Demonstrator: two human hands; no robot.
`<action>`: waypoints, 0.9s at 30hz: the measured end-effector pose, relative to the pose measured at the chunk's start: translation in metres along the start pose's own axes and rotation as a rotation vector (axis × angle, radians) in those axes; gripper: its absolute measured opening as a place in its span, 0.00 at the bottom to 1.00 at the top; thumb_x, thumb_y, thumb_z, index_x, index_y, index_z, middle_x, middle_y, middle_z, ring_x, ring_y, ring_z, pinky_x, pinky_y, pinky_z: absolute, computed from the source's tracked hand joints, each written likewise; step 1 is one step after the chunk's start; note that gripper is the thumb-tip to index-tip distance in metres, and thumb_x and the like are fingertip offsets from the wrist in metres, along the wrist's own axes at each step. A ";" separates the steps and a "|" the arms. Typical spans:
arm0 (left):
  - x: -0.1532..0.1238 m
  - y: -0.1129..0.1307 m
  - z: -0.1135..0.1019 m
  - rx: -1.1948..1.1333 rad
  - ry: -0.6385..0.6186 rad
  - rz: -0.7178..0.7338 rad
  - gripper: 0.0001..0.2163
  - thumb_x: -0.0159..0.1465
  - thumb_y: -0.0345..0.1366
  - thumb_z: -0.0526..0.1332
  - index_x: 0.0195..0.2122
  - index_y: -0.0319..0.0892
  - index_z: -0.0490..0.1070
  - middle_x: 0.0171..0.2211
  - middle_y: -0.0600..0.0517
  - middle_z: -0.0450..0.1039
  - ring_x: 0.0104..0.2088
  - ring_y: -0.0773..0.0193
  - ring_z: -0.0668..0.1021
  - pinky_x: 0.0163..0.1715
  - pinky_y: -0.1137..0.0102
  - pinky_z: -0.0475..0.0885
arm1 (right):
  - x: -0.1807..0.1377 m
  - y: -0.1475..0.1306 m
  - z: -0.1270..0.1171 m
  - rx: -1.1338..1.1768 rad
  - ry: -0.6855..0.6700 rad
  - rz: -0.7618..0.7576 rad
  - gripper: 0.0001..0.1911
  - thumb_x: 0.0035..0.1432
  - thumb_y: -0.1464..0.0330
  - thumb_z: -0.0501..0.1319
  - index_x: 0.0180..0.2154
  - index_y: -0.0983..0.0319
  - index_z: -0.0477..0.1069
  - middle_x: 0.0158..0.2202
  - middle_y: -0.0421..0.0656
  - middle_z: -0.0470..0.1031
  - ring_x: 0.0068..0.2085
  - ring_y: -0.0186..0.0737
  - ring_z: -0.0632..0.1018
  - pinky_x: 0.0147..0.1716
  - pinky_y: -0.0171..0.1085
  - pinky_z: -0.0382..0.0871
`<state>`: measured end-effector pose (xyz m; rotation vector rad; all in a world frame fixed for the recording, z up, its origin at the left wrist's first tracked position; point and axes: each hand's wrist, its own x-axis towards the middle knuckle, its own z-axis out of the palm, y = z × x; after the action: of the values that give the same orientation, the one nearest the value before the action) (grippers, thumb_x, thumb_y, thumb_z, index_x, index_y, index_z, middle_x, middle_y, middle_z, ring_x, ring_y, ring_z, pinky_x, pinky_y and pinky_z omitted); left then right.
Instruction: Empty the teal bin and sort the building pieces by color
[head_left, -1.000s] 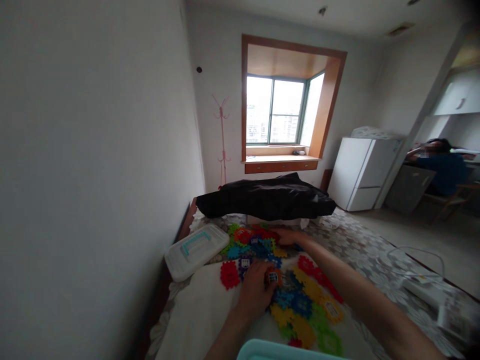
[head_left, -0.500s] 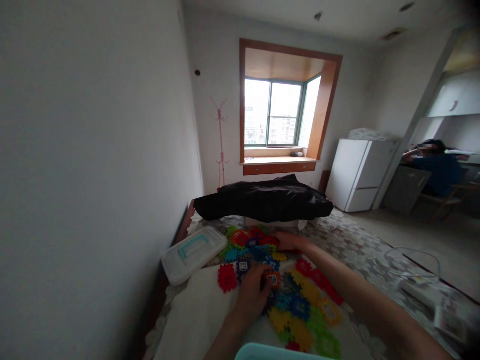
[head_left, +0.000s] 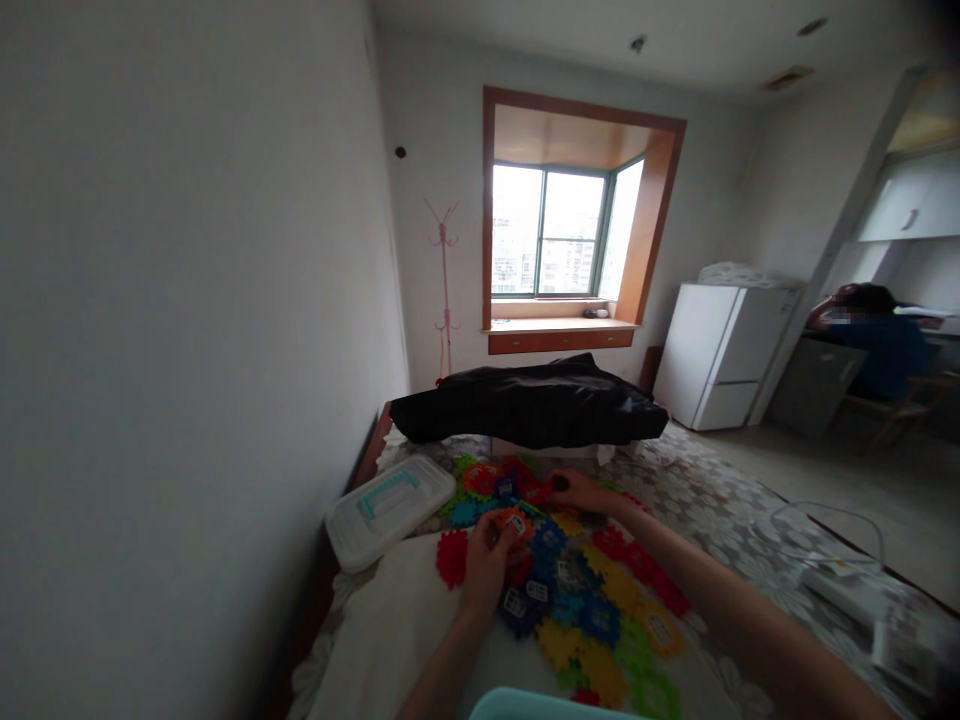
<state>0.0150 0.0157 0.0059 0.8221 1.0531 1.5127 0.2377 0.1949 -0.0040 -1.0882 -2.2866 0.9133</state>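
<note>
My left hand (head_left: 486,562) grips an orange toothed plastic piece (head_left: 515,524) with a white printed label, held above the pile. My right hand (head_left: 586,491) is closed at the far side of the pile, its fingertips on a red toothed piece (head_left: 546,490). Between and around the hands lie several gear-edged pieces: purple pieces (head_left: 525,603), yellow pieces (head_left: 577,650), green pieces (head_left: 651,680) and a red piece (head_left: 451,558) left of my left hand. Some pieces under my left hand are hidden.
A translucent lid (head_left: 390,510) with a teal handle lies at the left by the wall. A teal container rim (head_left: 540,704) shows at the bottom edge. Black sheeting (head_left: 525,400) covers something behind the pieces. A cable (head_left: 840,505) lies right; a person (head_left: 885,345) sits far right.
My left hand has lifted the orange piece and moved it up and left, uncovering purple pieces. My right hand has shifted slightly at the far side of the pile.
</note>
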 end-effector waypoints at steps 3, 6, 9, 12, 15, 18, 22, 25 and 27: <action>0.002 -0.001 0.000 -0.150 0.018 -0.121 0.20 0.57 0.39 0.76 0.47 0.42 0.73 0.45 0.43 0.81 0.43 0.53 0.85 0.38 0.64 0.82 | 0.000 -0.004 0.002 0.048 -0.007 -0.014 0.17 0.57 0.56 0.66 0.42 0.61 0.78 0.42 0.45 0.82 0.43 0.50 0.81 0.46 0.43 0.75; 0.002 -0.002 -0.001 -0.228 0.033 -0.199 0.19 0.59 0.32 0.75 0.49 0.42 0.73 0.45 0.43 0.82 0.42 0.54 0.85 0.39 0.65 0.83 | 0.003 -0.011 0.009 0.061 0.008 -0.032 0.17 0.57 0.58 0.67 0.44 0.60 0.79 0.44 0.45 0.83 0.45 0.51 0.81 0.48 0.44 0.75; 0.002 -0.001 -0.002 -0.282 0.030 -0.244 0.15 0.60 0.28 0.74 0.46 0.41 0.74 0.45 0.44 0.82 0.43 0.55 0.86 0.41 0.66 0.83 | 0.009 -0.013 0.020 -0.049 0.054 -0.065 0.17 0.54 0.62 0.68 0.45 0.60 0.79 0.48 0.48 0.82 0.49 0.53 0.80 0.52 0.46 0.74; 0.003 0.000 -0.004 -0.320 0.002 -0.279 0.11 0.61 0.27 0.72 0.43 0.40 0.75 0.45 0.43 0.82 0.44 0.54 0.86 0.42 0.66 0.83 | 0.014 -0.011 0.029 -0.160 0.067 -0.073 0.23 0.53 0.64 0.68 0.52 0.59 0.77 0.54 0.50 0.80 0.53 0.55 0.79 0.56 0.48 0.71; 0.003 0.001 -0.005 -0.352 -0.017 -0.301 0.10 0.63 0.27 0.70 0.44 0.39 0.76 0.46 0.42 0.82 0.46 0.53 0.85 0.45 0.65 0.82 | 0.016 -0.012 0.030 -0.163 0.044 -0.062 0.29 0.55 0.64 0.67 0.59 0.58 0.74 0.59 0.50 0.78 0.56 0.55 0.79 0.59 0.48 0.70; 0.003 0.002 -0.005 -0.386 -0.035 -0.326 0.11 0.65 0.28 0.67 0.49 0.39 0.74 0.47 0.44 0.82 0.48 0.54 0.85 0.48 0.65 0.81 | 0.015 -0.018 0.026 -0.169 -0.005 -0.110 0.32 0.55 0.63 0.66 0.62 0.58 0.73 0.62 0.49 0.75 0.60 0.56 0.77 0.62 0.49 0.68; 0.005 0.003 -0.006 -0.436 -0.061 -0.376 0.16 0.68 0.32 0.65 0.56 0.41 0.71 0.48 0.44 0.82 0.50 0.53 0.84 0.52 0.62 0.79 | 0.014 -0.027 0.017 -0.237 -0.114 -0.176 0.31 0.58 0.63 0.64 0.63 0.56 0.73 0.64 0.47 0.74 0.61 0.56 0.76 0.63 0.48 0.67; 0.004 0.006 -0.008 -0.497 -0.102 -0.385 0.19 0.68 0.35 0.65 0.59 0.41 0.70 0.49 0.43 0.81 0.51 0.52 0.83 0.57 0.60 0.77 | 0.014 -0.030 0.014 -0.288 -0.155 -0.155 0.32 0.56 0.64 0.64 0.63 0.56 0.73 0.64 0.47 0.74 0.61 0.55 0.76 0.63 0.48 0.67; 0.003 0.008 -0.010 -0.552 -0.135 -0.369 0.20 0.68 0.36 0.64 0.60 0.40 0.70 0.50 0.41 0.80 0.52 0.50 0.83 0.60 0.56 0.74 | 0.013 -0.032 0.013 -0.284 -0.174 -0.140 0.31 0.55 0.65 0.64 0.62 0.56 0.74 0.63 0.46 0.75 0.61 0.54 0.76 0.63 0.47 0.68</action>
<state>0.0019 0.0162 0.0095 0.3135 0.5966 1.3138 0.2055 0.1849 0.0117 -0.9750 -2.6612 0.6658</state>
